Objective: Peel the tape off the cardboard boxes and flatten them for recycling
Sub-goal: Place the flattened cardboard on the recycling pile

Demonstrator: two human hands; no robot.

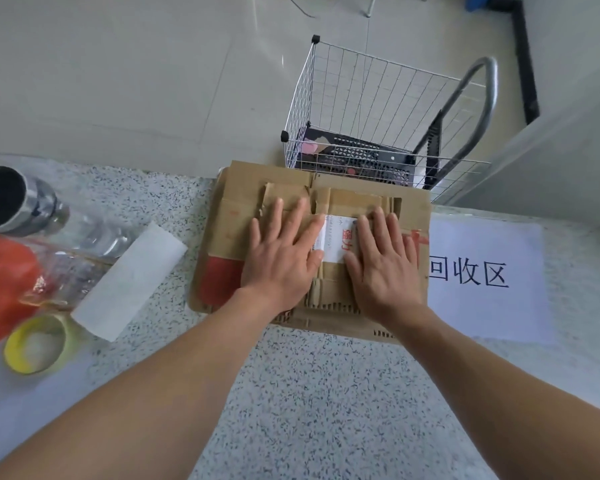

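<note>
- 2 hands press flat on a stack of flattened cardboard (222, 233) lying on the speckled counter (291, 393), at its far edge and just in front of a wire basket (378, 109).
- Judged from how it lies, the flattening looks mostly done: the cardboard sits in low layers with corrugated edges showing along the near side, and no box stands upright.
- A white label (336, 242) is stuck on the top sheet between the hands; whether any tape is left on the cardboard cannot be told.
- What seems left is the final pressing down, and perhaps moving the stack fully onto the paper sign (492, 271), which it already overlaps at the right.
- Left hand (281, 261): fingers straight and spread, palm down on the top sheet, gripping nothing.
- Right hand (385, 268): likewise spread and flat, palm pressing just right of the label, holding nothing.
- Off to the left, well apart from the cardboard, lie a yellow tape roll (35, 344), a white paper roll (129, 282) and a metal flask (14, 199).
</note>
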